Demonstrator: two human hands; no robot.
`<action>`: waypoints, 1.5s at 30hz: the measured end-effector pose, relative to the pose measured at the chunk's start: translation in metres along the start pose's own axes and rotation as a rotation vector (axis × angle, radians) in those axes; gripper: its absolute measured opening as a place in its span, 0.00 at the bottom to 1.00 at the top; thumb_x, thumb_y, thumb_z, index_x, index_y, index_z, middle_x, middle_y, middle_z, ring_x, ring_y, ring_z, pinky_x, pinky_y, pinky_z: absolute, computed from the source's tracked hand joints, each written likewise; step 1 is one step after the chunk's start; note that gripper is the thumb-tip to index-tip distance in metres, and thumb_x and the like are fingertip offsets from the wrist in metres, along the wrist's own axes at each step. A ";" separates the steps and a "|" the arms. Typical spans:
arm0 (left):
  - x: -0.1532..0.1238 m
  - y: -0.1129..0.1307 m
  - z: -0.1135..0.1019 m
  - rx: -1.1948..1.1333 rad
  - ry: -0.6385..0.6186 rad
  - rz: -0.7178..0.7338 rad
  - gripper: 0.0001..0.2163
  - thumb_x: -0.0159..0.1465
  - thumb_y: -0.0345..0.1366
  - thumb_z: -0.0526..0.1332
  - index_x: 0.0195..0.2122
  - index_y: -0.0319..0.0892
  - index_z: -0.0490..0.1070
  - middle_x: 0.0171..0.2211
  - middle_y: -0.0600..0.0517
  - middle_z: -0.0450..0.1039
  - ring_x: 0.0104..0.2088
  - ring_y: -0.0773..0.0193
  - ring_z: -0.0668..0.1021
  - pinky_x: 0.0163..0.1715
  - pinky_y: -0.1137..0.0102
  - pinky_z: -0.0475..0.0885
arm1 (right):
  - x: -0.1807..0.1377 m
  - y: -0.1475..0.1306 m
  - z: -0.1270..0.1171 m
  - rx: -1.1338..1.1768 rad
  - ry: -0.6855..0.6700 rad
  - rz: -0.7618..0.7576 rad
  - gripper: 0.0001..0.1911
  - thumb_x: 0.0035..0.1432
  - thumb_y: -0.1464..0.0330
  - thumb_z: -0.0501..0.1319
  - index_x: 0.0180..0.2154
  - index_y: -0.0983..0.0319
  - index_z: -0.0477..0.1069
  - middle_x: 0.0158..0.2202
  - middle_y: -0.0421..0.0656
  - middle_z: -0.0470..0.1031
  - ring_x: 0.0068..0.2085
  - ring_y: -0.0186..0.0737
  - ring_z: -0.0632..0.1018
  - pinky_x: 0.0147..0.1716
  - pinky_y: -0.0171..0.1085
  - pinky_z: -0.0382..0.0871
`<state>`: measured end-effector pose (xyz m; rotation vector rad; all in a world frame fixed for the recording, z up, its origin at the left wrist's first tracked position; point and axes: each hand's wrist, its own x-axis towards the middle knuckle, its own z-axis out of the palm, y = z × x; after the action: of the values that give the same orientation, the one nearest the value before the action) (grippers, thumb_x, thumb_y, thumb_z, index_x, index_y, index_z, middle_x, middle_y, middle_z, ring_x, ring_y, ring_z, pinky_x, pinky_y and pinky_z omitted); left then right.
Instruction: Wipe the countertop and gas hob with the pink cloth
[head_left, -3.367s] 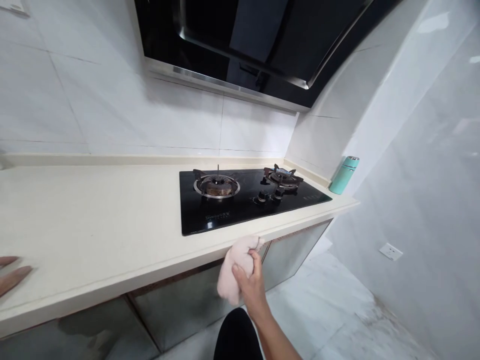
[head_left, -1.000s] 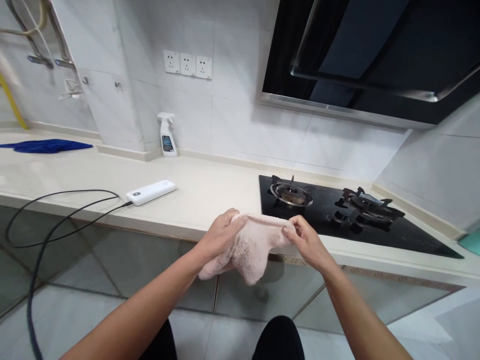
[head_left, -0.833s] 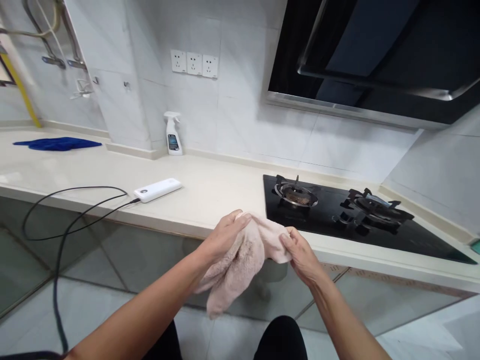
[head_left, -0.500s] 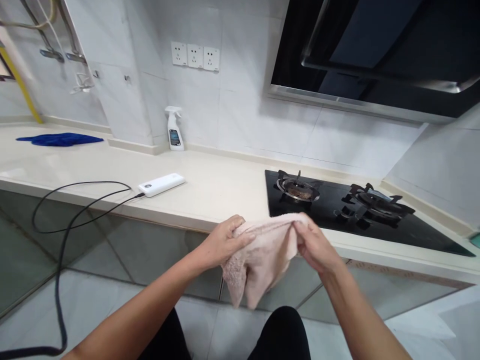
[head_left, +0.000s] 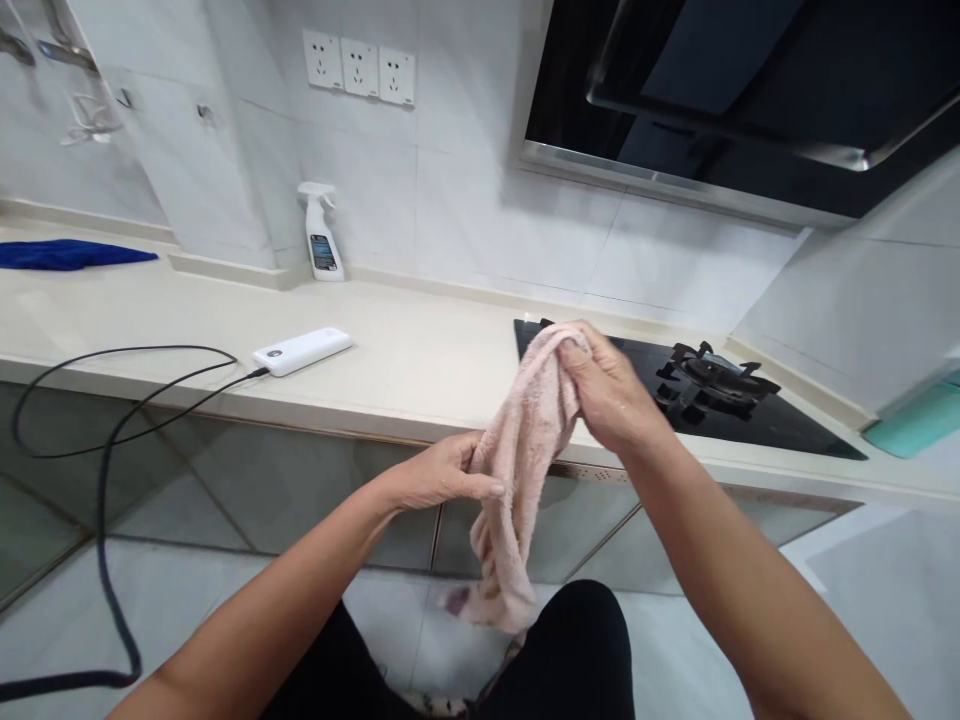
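A pink cleaning cloth (head_left: 517, 470) with darker stains hangs in long folds in front of the counter edge. Its top is gripped by my right hand (head_left: 604, 385), which is raised before the gas stove (head_left: 750, 425) and hides part of it. Lower down, my left hand (head_left: 442, 472) is around the cloth's left side, thumb across the front and fingers partly hidden behind the fabric. The loose end dangles between my knees, slightly blurred.
On the counter (head_left: 420, 370) lie a white power bank (head_left: 304, 351) with a black cable (head_left: 105, 540) and a blue cloth (head_left: 75, 254). A spray bottle (head_left: 324, 235) stands against the wall. The range hood (head_left: 720, 90) overhangs the stove; a green object (head_left: 915, 415) is at far right.
My right hand has lifted its end of the cloth up and slightly left. The cloth, earlier spread between both hands, now hangs lengthwise. The view has shifted to the right.
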<state>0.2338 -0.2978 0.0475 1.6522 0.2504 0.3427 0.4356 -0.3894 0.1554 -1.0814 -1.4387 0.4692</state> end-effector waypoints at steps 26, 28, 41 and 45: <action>-0.036 -0.095 0.097 -0.808 0.168 -0.443 0.25 0.51 0.51 0.77 0.44 0.39 0.79 0.42 0.42 0.84 0.44 0.52 0.84 0.48 0.63 0.76 | -0.240 0.162 0.004 0.034 0.036 0.831 0.33 0.44 0.33 0.69 0.29 0.56 0.78 0.34 0.45 0.79 0.41 0.49 0.78 0.47 0.46 0.71; -0.033 -0.100 0.101 -0.786 0.178 -0.501 0.27 0.50 0.52 0.77 0.44 0.39 0.78 0.40 0.43 0.84 0.42 0.53 0.84 0.46 0.63 0.77 | -0.248 0.154 0.021 0.276 -0.027 0.810 0.36 0.56 0.31 0.59 0.35 0.57 0.79 0.35 0.44 0.79 0.38 0.45 0.77 0.44 0.44 0.71; -0.067 -0.081 0.007 -0.353 0.168 -0.446 0.25 0.49 0.45 0.79 0.46 0.40 0.83 0.45 0.45 0.85 0.45 0.54 0.83 0.43 0.68 0.77 | -0.204 0.150 0.009 0.669 0.342 0.839 0.25 0.45 0.48 0.80 0.36 0.58 0.79 0.34 0.39 0.81 0.35 0.37 0.78 0.35 0.34 0.73; -0.082 -0.103 -0.008 -0.424 0.210 -0.521 0.23 0.44 0.39 0.81 0.41 0.38 0.83 0.39 0.44 0.85 0.41 0.55 0.83 0.42 0.68 0.77 | -0.203 0.166 0.002 0.698 0.471 0.828 0.25 0.44 0.49 0.80 0.36 0.58 0.79 0.36 0.40 0.82 0.36 0.40 0.79 0.35 0.37 0.75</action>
<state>0.1587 -0.3079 -0.0607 1.0842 0.7005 0.1555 0.4593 -0.4748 -0.0909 -1.0592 -0.2974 1.1144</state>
